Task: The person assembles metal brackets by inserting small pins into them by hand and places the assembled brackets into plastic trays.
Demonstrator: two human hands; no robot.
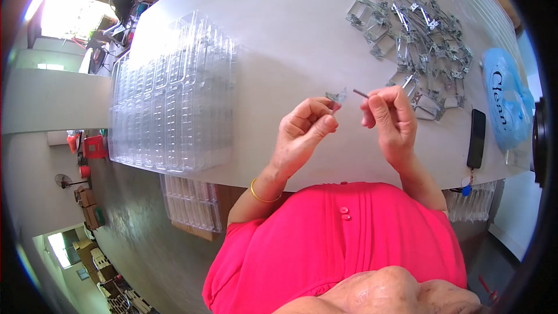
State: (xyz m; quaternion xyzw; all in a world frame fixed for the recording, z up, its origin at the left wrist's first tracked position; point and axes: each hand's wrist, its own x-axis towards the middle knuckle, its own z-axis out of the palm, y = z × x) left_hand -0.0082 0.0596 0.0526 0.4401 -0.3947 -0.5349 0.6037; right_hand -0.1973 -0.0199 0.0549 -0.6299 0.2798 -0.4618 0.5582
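Observation:
Above the near part of the table, my left hand pinches a small grey metal bracket between thumb and fingers. To its right, my right hand is closed on a thin dark rod, whose tip points left toward the bracket. A narrow gap separates the rod from the bracket. The fine shape of both parts is too small to make out. Beyond my right hand lies a loose heap of metal brackets, some with bright flat bars.
Stacked clear plastic trays occupy the table's left side. A black phone and a blue plastic bag lie at the right. More clear trays sit below the table's front edge. The white table curves around these things.

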